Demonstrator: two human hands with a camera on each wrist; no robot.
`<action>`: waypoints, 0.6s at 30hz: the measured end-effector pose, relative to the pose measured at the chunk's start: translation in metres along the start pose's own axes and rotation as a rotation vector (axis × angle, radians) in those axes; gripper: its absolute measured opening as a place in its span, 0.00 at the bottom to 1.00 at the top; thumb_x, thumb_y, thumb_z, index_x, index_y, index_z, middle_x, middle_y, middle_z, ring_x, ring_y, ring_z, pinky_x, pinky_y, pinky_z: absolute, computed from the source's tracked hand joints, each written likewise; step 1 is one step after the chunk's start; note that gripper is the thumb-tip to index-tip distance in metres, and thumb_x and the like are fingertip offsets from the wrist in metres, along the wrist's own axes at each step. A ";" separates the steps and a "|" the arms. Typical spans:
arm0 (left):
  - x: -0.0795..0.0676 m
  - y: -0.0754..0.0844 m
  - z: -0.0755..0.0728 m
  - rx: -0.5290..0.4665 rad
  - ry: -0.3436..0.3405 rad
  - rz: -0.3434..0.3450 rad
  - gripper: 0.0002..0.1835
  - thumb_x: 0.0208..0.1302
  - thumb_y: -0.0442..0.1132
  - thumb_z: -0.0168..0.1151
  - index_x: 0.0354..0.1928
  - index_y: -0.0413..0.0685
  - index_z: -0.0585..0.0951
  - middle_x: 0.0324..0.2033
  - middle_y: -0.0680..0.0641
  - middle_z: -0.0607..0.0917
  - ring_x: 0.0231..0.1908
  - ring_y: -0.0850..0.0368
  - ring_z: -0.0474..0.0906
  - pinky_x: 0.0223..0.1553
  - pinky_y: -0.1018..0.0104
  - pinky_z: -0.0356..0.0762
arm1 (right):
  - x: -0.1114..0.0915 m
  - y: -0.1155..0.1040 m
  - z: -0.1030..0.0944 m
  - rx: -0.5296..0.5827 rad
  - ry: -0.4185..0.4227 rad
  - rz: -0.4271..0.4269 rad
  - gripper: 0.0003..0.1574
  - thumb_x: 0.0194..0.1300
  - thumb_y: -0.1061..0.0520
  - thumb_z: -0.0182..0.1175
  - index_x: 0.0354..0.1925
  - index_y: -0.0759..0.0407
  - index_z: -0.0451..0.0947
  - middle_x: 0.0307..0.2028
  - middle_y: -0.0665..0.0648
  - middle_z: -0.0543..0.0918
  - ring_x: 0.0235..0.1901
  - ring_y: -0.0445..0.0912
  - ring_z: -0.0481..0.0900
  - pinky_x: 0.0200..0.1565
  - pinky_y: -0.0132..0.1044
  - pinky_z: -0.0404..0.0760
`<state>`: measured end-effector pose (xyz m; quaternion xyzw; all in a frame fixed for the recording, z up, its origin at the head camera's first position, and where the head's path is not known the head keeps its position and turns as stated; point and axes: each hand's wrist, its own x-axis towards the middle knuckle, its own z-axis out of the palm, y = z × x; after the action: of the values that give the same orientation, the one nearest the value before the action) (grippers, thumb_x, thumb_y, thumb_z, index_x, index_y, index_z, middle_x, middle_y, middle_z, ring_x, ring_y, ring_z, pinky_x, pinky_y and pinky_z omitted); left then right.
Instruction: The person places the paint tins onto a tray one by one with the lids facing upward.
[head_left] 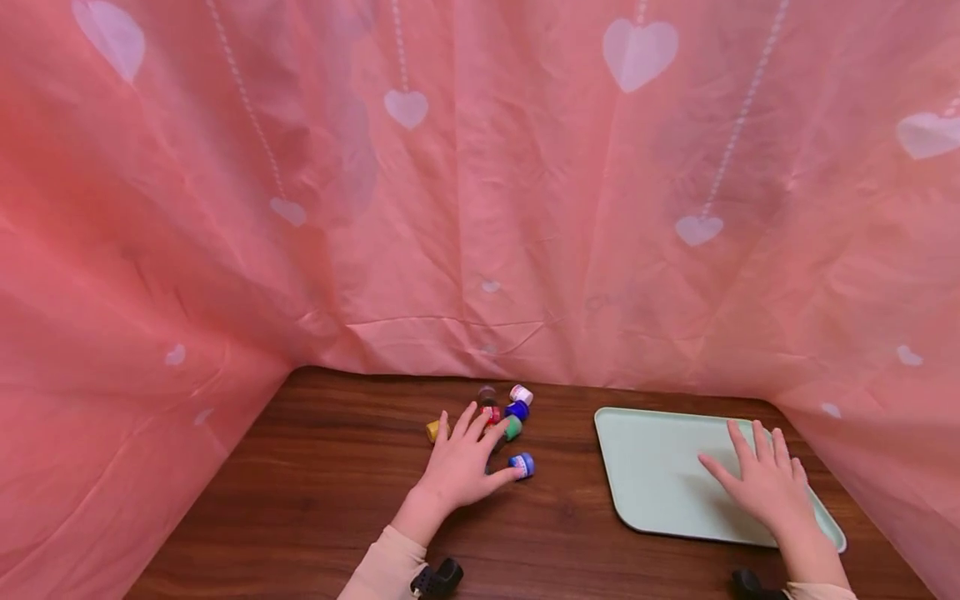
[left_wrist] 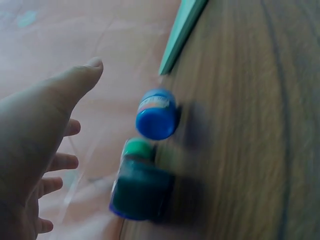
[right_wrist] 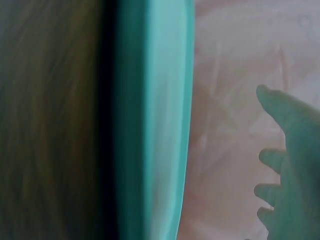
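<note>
My left hand (head_left: pixel 459 468) hovers with spread fingers over a cluster of small capped jars and partly hides them. Near its thumb lies a blue jar (head_left: pixel 525 464) with a white label. Beyond the fingers are a dark blue jar (head_left: pixel 517 409), a green one (head_left: pixel 513 427), a red one (head_left: pixel 491 413) and a white one (head_left: pixel 521 394). A yellow jar (head_left: pixel 432 430) sits left of the fingers. The left wrist view shows a blue jar (left_wrist: pixel 157 115) and a dark jar (left_wrist: pixel 142 187) apart from the hand. My right hand (head_left: pixel 768 492), fingers spread, is above the pale green tray (head_left: pixel 645 467), holding nothing.
The brown wooden table (head_left: pixel 300 483) carries the jars at the middle and the tray at the right. A pink curtain (head_left: pixel 480 208) with heart prints hangs along the back and both sides. Black straps (head_left: pixel 438 577) sit at the wrists.
</note>
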<state>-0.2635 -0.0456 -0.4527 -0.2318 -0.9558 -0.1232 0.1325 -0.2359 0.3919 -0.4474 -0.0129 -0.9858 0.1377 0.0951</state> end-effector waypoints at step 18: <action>0.007 0.032 0.017 0.110 -0.060 0.132 0.34 0.59 0.67 0.60 0.60 0.55 0.77 0.55 0.51 0.80 0.59 0.50 0.72 0.62 0.53 0.67 | -0.045 0.074 -0.009 0.010 -0.070 0.038 0.58 0.70 0.31 0.46 0.75 0.65 0.34 0.68 0.85 0.41 0.69 0.77 0.26 0.57 0.77 0.44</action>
<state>-0.2578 -0.0101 -0.4607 -0.2904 -0.9473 -0.0543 0.1242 -0.1897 0.4631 -0.4675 -0.0261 -0.9874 0.1446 0.0580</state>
